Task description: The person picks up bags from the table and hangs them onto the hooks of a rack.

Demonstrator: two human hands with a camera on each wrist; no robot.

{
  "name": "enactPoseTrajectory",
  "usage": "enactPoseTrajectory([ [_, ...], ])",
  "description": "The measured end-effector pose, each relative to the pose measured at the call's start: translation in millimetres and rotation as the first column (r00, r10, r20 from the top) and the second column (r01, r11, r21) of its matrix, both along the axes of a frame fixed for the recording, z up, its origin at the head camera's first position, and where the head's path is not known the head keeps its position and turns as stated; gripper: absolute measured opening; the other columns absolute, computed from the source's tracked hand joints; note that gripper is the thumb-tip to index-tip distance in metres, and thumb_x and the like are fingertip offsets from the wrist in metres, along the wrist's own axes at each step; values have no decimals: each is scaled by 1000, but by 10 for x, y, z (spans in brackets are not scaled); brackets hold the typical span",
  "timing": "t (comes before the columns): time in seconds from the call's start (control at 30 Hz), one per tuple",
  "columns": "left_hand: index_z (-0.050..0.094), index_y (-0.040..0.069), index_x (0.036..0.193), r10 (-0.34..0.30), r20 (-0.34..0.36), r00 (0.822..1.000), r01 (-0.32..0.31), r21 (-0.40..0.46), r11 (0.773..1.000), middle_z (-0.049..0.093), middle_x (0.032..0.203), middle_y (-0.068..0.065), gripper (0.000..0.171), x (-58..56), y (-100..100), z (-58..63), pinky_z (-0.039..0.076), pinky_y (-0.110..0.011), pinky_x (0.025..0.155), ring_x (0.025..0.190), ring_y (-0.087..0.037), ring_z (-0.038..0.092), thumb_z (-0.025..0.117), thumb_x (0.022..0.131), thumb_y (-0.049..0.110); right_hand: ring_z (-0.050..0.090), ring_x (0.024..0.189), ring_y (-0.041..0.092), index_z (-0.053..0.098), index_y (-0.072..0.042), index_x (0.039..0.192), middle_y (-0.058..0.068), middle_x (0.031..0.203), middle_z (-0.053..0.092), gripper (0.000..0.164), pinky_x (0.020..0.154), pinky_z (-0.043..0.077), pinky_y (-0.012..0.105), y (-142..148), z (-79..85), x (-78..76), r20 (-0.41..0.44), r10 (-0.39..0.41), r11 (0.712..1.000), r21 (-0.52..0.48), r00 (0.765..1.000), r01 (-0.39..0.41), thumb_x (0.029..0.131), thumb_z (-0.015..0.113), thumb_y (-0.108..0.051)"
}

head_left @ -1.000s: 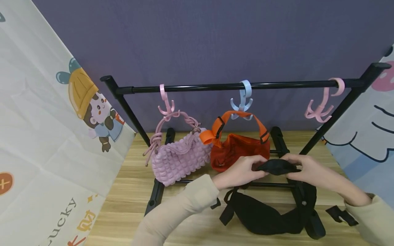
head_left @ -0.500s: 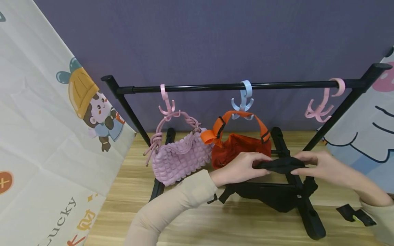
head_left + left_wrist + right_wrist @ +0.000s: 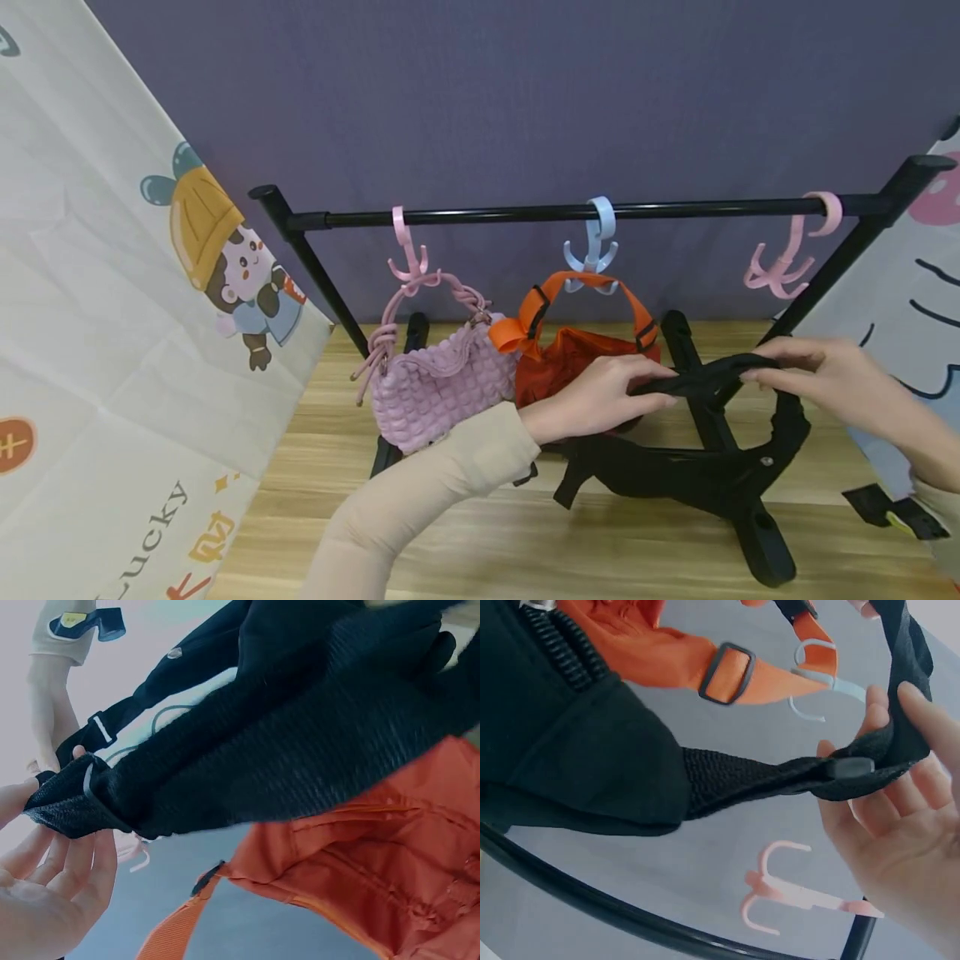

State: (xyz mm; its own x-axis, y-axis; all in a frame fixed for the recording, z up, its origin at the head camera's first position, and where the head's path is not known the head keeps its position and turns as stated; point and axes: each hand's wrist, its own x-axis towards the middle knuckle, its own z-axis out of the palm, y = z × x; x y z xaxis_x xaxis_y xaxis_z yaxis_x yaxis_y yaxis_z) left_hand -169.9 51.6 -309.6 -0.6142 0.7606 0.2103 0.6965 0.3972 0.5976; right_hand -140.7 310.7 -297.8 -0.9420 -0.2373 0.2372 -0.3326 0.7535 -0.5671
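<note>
My left hand (image 3: pixel 600 398) pinches one end of the black strap (image 3: pixel 708 376) of a soft black bag (image 3: pixel 667 479). Further right, my right hand (image 3: pixel 847 387) pinches the same strap between thumb and fingers. Below the hands hangs the bag's body, in front of the rack's lower bar. In the right wrist view the strap (image 3: pixel 742 778) runs from the bag's corner into the right hand (image 3: pixel 900 825). The left wrist view shows the left fingers curled round the strap by a buckle loop, with a wide black webbing (image 3: pixel 300 742) across the picture.
A black rack (image 3: pixel 487 215) stands on the wooden surface (image 3: pixel 525 558). A lilac puffy bag (image 3: pixel 442 383) hangs from the left pink hook (image 3: pixel 408 254), an orange bag (image 3: pixel 551 367) from the blue hook (image 3: pixel 596 237). At right, another pink hook (image 3: pixel 780 267) carries no bag.
My right hand has moved right and up along the strap, away from the left hand. The strap is drawn out longer between them. The black bag has been lifted and shifted right.
</note>
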Motion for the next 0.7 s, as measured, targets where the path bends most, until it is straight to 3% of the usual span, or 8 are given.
enactPoseTrajectory([
  [0.17,56,13,120,5,-44,999,-5,-6,1000,57,113,4,36,-40,74,103,34,-5,78,96,0,51,55,87,29,49,69,-15,67,-9,86,-21,73,60,8,53,38,8,83,54,-32,-105,-11,1000,-28,994,8,78,66,-7],
  [0.27,55,12,120,13,-96,995,-13,-3,1000,57,111,2,36,-63,129,160,36,-5,75,87,1,53,54,88,28,45,73,-21,67,-13,85,-27,74,57,11,58,34,2,125,85,-46,-143,-36,998,-47,989,30,79,65,-5],
  [0.43,56,11,120,31,-190,981,-37,-31,999,58,101,3,34,-106,253,244,36,-6,63,68,2,48,51,89,27,42,71,-21,67,-1,87,-29,72,53,9,59,28,4,195,159,-75,-208,-94,996,-30,973,90,79,64,-5],
  [0.5,56,12,119,42,-228,973,-53,-42,998,59,101,4,34,-133,306,274,37,-6,63,70,3,49,51,89,27,40,70,-22,66,1,87,-32,72,50,11,57,28,7,224,191,-91,-235,-124,992,-25,964,122,79,64,-7],
  [0.57,57,12,118,54,-254,966,-67,-45,997,59,101,5,33,-164,357,310,37,-6,63,71,3,51,52,89,27,38,69,-22,66,-9,84,-35,73,47,5,55,29,7,257,217,-106,-245,-164,986,-26,955,163,81,63,-8],
  [0.6,57,12,118,60,-268,962,-75,-44,996,59,103,5,33,-181,381,330,38,-7,63,74,3,52,52,89,27,38,68,-21,66,-8,84,-35,74,45,5,55,30,7,274,231,-112,-244,-174,985,-37,954,170,82,62,-8],
  [0.7,57,13,117,86,-293,952,-101,-34,994,60,107,5,32,-235,450,392,39,-7,68,86,1,55,52,89,28,38,67,-20,61,-20,83,-37,72,42,14,59,31,7,313,259,-137,-238,-222,975,-72,946,211,84,59,-6],
])
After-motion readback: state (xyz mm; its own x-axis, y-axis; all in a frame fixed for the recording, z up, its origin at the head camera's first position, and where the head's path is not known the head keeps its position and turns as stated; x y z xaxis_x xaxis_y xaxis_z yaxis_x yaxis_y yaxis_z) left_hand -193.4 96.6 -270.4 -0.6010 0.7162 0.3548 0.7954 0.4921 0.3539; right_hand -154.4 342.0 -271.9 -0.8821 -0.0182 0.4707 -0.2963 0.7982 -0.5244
